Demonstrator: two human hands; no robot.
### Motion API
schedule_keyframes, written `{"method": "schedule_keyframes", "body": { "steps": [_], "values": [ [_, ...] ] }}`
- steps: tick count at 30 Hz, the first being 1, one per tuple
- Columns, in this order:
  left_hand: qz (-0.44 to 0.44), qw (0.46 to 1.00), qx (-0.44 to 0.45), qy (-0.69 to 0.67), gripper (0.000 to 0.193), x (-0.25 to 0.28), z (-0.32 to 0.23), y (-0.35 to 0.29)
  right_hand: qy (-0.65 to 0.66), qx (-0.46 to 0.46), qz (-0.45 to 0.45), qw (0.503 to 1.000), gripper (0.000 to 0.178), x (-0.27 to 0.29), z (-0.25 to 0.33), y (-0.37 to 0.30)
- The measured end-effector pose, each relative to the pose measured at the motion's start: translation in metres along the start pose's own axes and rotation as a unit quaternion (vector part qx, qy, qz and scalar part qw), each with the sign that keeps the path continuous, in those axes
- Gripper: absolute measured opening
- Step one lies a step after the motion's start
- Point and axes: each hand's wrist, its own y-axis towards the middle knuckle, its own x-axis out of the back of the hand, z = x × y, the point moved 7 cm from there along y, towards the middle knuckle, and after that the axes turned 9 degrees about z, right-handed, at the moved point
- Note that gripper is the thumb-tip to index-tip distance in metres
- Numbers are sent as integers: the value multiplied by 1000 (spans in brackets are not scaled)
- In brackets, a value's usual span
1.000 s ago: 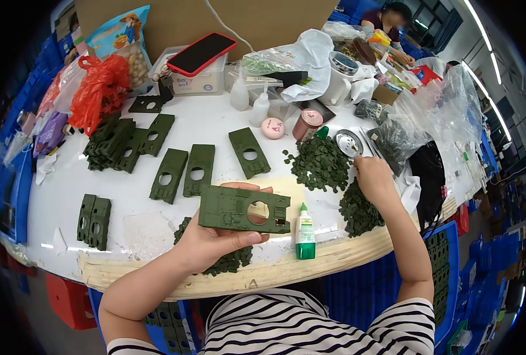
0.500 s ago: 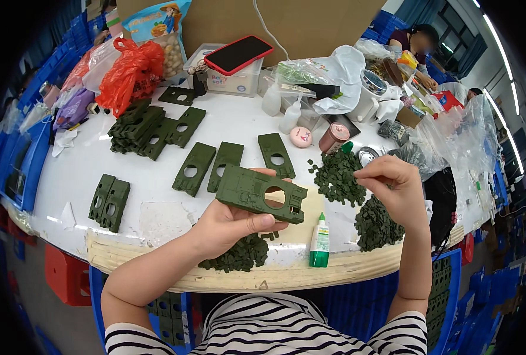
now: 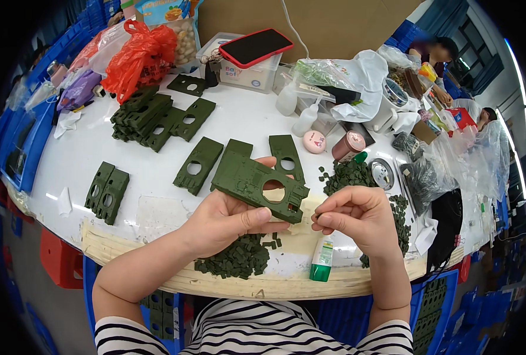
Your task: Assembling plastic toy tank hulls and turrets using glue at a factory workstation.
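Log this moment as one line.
left hand: holds green part with round hole | right hand: pinches small dark piece | bottle: partly behind right hand

Dark-green toy tank hull (image 3: pixel 239 177), black-and-white striped shirt (image 3: pixel 248 322), green-and-white glue bottle (image 3: pixel 322 260), red phone case (image 3: pixel 267 57), red plastic bag (image 3: pixel 141 56)

Rear of the counter (image 3: pixel 68 154): a phone (image 3: pixel 256 47) in a red case, resting on a plastic box (image 3: pixel 257 80); to its left, a red plastic bag (image 3: pixel 140 62); behind, a white cable (image 3: pixel 293 26) against a brown panel (image 3: pixel 351 29). Right of centre: a round pink container (image 3: pixel 314 142). Lower left: a red stool (image 3: pixel 59 260).
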Motion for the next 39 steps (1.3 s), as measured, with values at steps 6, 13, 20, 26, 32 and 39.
{"method": "schedule_keyframes", "body": {
  "steps": [6, 13, 20, 26, 32, 39],
  "values": [
    [-6, 1000, 13, 6, 77, 1, 3, 1, -59, 39, 1, 998, 6, 0, 4, 1],
    [-1, 999, 13, 34, 76, -2, 3, 2, -217, 99, -21, 971, 9, -5, 12, 2],
    [14, 999, 32, 39, 68, -6, 6, 0, -270, 106, -2, 957, 6, -15, 15, 2],
    [6, 997, 36, 63, 75, -5, 7, 0, -282, 100, 8, 954, 7, -17, 10, 4],
    [8, 997, 42, 71, 75, -5, 9, 0, -290, 97, 9, 952, 8, -18, 10, 4],
    [16, 996, 37, 77, 75, -5, 10, 1, -311, 110, 3, 944, 9, -20, 11, 4]
  ]
}}
